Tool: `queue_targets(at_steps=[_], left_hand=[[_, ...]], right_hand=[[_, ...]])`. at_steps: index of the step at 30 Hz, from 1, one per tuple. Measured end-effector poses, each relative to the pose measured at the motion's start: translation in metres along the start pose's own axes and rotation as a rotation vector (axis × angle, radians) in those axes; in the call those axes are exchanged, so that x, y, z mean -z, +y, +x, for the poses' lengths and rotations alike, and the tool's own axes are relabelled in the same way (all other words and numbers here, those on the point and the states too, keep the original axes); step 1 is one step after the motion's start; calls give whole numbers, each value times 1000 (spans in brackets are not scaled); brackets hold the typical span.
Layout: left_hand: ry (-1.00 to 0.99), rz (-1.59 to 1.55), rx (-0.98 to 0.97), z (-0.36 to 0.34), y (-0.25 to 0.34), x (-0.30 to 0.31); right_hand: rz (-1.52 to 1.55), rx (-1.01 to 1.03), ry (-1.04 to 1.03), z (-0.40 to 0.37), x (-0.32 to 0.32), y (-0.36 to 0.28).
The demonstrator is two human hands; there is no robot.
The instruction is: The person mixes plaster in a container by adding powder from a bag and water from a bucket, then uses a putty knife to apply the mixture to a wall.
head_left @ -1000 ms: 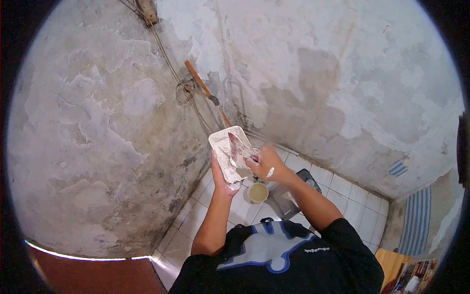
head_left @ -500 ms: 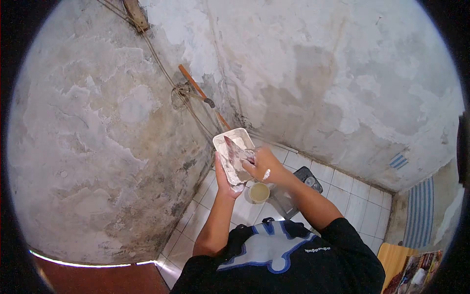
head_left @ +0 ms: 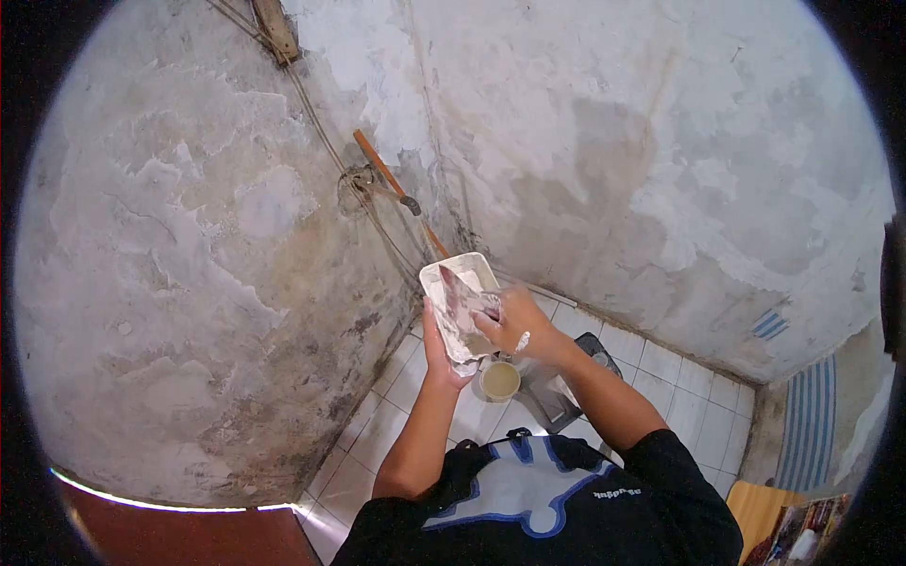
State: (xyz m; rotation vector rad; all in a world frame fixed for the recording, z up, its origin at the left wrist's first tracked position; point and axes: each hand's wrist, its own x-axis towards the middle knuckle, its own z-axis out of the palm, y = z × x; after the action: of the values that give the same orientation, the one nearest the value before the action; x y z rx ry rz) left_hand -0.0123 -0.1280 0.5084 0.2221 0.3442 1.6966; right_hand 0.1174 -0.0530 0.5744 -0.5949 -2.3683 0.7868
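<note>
My left hand (head_left: 442, 354) is wrapped round the left side and lower edge of a white rectangular plastic tub (head_left: 430, 274), holding it up and tilted. White paste (head_left: 472, 275) coats the inside of the tub. In my right hand (head_left: 514, 321) is the handle of a putty knife (head_left: 456, 297), whose broad, paste-smeared blade lies in the tub. A blob of white paste sticks to the back of my right hand near the wrist. Just below the tub, a round container (head_left: 500, 381) with cloudy yellowish liquid stands on the floor.
A grey and black plastic item (head_left: 557, 410) rests on the white tiled floor (head_left: 377, 426). A wooden-handled tool (head_left: 377, 160) leans in the corner by cables (head_left: 316, 118). Patchy plastered walls (head_left: 604, 170) meet behind. A wooden surface (head_left: 760, 509) stands at lower right.
The tub and both hands sit slightly lower and further right in view. The putty knife still lies in the tub, its blade slightly shifted. The whole view has moved a little.
</note>
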Motion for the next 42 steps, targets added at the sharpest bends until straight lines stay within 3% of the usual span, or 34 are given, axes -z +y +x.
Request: queue_targets(at_steps=[4, 11, 13, 16, 20, 25, 27, 32, 34, 38, 40, 42], left_hand=[[9, -25, -57, -1, 9, 4], [36, -19, 6, -6, 0, 3], [13, -31, 2, -1, 1, 11], [24, -45, -21, -2, 6, 11], [26, -37, -58, -1, 9, 10], [20, 8, -2, -4, 4, -6], [0, 3, 1, -4, 4, -7], [30, -6, -44, -5, 12, -1], [11, -4, -47, -3, 12, -2], [13, -7, -60, -3, 12, -2], [78, 9, -94, -5, 13, -2], [76, -8, -99, -6, 16, 0]], right_hand=[[-48, 1, -115, 7, 24, 0], [-101, -93, 35, 22, -6, 16], [48, 87, 8, 14, -17, 15], [36, 135, -93, 8, -7, 9], [-108, -30, -131, 18, 21, 8], [-107, 16, 125, 27, 2, 14], [-59, -57, 24, 23, 0, 8], [-17, 33, -157, 13, 19, -4], [-114, -107, -232, 18, 35, -7], [-79, -123, -48, 35, 42, -13], [-196, 33, 16, 42, 28, 9], [-119, 83, 50, 35, 22, 13]])
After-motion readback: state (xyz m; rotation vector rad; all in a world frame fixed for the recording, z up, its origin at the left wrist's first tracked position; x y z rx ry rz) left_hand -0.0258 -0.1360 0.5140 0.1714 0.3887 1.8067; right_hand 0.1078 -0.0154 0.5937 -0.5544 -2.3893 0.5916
